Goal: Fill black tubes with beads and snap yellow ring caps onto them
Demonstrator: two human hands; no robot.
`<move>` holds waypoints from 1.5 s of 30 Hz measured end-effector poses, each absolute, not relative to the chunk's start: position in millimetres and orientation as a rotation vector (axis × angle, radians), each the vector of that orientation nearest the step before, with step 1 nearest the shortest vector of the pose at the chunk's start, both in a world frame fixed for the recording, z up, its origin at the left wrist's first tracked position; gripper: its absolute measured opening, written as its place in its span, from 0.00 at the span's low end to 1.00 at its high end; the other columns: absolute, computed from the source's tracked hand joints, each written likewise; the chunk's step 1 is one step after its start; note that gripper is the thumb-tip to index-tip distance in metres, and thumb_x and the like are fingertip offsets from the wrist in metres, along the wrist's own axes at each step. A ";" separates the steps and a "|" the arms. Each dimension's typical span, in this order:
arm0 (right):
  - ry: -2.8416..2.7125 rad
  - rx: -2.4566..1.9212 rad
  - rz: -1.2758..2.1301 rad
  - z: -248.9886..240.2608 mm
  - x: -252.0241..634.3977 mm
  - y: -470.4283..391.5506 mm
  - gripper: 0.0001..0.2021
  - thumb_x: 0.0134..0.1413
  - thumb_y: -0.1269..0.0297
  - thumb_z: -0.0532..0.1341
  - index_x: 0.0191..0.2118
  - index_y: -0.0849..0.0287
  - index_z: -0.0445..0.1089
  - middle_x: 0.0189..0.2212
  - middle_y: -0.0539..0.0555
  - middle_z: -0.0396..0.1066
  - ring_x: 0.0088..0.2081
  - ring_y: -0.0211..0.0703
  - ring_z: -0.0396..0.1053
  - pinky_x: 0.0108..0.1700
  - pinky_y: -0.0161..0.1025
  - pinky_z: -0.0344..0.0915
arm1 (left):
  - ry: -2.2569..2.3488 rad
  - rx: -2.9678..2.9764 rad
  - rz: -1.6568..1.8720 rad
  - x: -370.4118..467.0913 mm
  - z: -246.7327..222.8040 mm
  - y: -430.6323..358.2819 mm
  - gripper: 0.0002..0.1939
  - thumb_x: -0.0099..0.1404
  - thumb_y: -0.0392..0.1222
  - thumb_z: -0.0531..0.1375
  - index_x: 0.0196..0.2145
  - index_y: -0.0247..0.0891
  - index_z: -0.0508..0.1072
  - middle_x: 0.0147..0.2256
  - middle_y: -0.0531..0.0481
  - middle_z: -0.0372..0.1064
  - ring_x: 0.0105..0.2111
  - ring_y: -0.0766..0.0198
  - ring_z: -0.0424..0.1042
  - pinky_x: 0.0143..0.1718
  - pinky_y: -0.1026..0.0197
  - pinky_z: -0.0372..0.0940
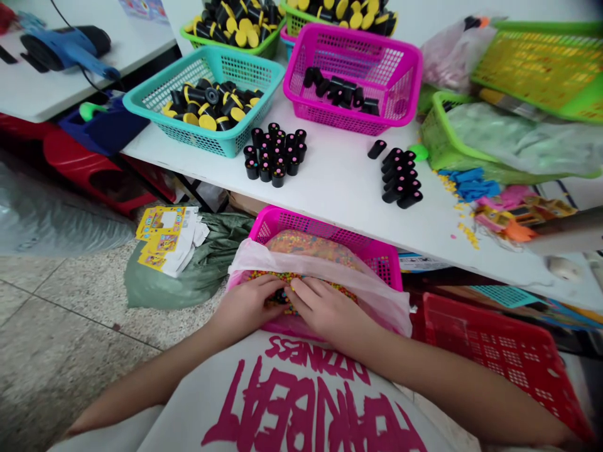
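On my lap is a magenta basket (384, 260), lined with a whitish plastic bag (330, 267) of small multicoloured beads (351, 294). Both hands are down in the bag, close together over the beads. My left hand (249, 301) curls its fingers around something dark, a small black cylinder (279, 296) as far as it shows. From the other side, my right hand (325, 307) presses its bent fingers together beside it. What its fingertips hold is hidden. Behind the loose beads, a bulging clear bag of beads (306, 242) rests in the basket.
Black cylinders with pink dots stand in a left group (276, 154); others lie in a right group (400, 179) on the white table (334, 182). Behind are a teal basket (226, 147) and a magenta basket (353, 122) of black parts. A red crate (499, 351) sits right.
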State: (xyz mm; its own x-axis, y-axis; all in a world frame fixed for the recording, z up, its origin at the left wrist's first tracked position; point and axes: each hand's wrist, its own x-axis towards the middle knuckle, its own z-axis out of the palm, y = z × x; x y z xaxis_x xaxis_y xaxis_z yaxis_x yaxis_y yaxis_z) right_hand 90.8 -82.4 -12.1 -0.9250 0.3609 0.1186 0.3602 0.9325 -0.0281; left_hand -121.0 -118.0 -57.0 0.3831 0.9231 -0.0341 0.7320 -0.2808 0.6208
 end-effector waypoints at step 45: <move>-3.020 -1.494 0.777 -43.7 126.3 -68.4 0.19 0.58 0.80 0.50 0.47 0.61 0.74 0.46 0.63 0.75 0.47 0.53 0.74 0.55 0.49 0.66 | 1.567 2.009 1.027 -152.0 -9.2 -77.1 0.14 0.63 0.43 0.64 0.46 0.40 0.75 0.42 0.48 0.76 0.39 0.63 0.75 0.43 0.62 0.70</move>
State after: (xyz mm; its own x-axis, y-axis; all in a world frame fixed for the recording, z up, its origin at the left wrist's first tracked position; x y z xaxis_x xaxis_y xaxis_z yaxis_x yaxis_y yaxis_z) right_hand 126.3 -68.4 -43.7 -0.5865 0.6662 -0.4606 0.8058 0.5376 -0.2485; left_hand -152.0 -77.1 -9.2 0.1056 0.9461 0.3063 0.6583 -0.2973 0.6915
